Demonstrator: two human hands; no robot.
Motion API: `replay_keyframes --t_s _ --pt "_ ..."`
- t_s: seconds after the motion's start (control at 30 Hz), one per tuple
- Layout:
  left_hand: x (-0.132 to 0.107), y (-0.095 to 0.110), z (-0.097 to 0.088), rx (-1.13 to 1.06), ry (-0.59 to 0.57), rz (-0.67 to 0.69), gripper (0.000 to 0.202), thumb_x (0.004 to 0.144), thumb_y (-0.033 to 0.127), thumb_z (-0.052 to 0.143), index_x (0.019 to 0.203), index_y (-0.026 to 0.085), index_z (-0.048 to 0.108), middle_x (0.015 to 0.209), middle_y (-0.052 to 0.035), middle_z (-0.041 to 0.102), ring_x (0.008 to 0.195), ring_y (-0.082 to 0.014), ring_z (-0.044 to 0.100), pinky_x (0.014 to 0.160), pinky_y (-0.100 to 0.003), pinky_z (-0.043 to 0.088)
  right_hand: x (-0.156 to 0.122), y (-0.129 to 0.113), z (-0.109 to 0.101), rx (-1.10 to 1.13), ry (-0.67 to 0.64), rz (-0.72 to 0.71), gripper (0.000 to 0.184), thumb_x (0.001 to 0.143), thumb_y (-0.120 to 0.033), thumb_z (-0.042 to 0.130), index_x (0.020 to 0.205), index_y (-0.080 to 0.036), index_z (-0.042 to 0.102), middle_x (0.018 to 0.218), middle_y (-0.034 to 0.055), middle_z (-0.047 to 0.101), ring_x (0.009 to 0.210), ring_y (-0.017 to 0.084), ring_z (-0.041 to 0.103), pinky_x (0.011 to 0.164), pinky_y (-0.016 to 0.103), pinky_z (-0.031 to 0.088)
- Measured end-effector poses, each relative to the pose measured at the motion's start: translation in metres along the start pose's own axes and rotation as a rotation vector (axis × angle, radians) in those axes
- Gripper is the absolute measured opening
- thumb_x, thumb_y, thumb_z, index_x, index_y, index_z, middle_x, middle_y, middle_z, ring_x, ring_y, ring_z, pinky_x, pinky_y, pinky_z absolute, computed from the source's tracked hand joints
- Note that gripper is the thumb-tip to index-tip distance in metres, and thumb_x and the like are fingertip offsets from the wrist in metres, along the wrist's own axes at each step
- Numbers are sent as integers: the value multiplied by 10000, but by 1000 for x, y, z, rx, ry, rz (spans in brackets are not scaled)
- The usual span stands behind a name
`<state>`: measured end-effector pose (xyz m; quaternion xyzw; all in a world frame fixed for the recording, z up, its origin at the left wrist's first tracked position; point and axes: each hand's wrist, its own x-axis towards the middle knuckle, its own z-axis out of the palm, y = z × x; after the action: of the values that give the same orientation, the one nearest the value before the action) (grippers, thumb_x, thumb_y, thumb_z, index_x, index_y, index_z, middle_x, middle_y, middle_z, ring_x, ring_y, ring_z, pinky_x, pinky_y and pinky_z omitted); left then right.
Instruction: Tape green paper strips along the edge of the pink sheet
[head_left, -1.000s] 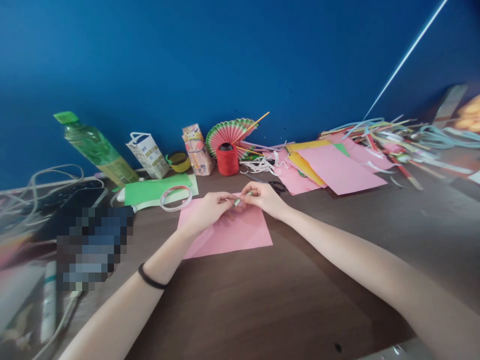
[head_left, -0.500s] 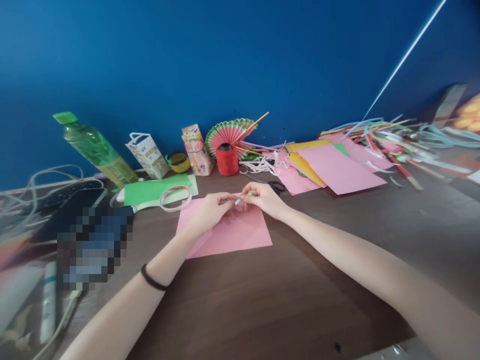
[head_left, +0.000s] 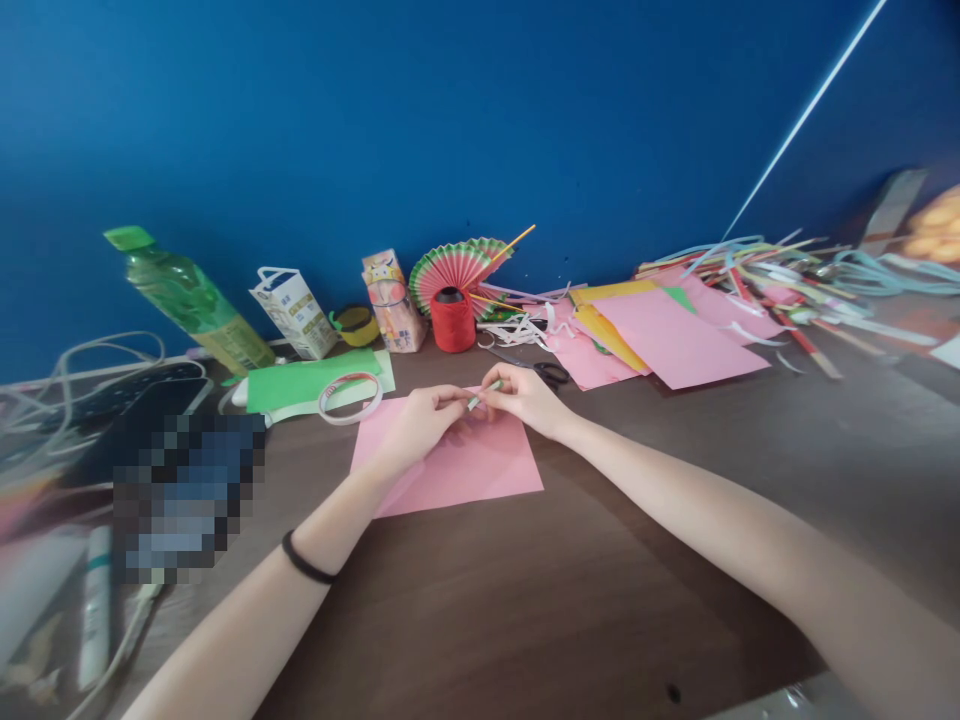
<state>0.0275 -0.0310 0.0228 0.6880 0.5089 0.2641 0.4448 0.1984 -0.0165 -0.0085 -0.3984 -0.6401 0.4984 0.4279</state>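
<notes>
My left hand (head_left: 427, 420) and my right hand (head_left: 525, 398) meet over the far part of a pink paper sheet (head_left: 465, 465) on the dark table. Between their fingertips is a small pale green strip (head_left: 474, 402), pinched from both sides; it looks like a narrow piece of paper, too small to make out fully. A roll of clear tape (head_left: 327, 412) lies at the sheet's far left corner, partly on green paper (head_left: 307, 382). Black-handled scissors (head_left: 553, 374) rest just beyond my right hand.
Along the blue wall stand a green bottle (head_left: 195, 300), a white carton (head_left: 296, 312), a pink carton (head_left: 394, 302), a red thread spool (head_left: 453, 325) and a folded paper fan (head_left: 457, 268). Pink sheets (head_left: 682, 335) and loose strips lie right; a pen (head_left: 95, 610) and cables lie left.
My right fingers have shifted slightly, and more of the pale green strip shows between them. My left hand stays nearly in place.
</notes>
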Motion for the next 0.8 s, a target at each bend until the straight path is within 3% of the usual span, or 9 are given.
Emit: replay_keyframes --t_s 0.43,0.8 --pt "-1 0 2 -169 -17 -21 234 730 230 559 932 137 632 669 -27 653 594 -110 593 578 -225 471 1 0 1 -8 -22 5 203 728 -341 607 736 -182 482 545 -23 599 507 126 575 567 270 438" --pt "-1 -5 4 -174 10 -6 206 763 257 526 893 141 636 711 -46 675 589 -111 597 558 -221 469 0 0 3 -42 18 -8 143 741 -287 591 769 -179 501 619 -9 607 590 135 604 605 276 459"
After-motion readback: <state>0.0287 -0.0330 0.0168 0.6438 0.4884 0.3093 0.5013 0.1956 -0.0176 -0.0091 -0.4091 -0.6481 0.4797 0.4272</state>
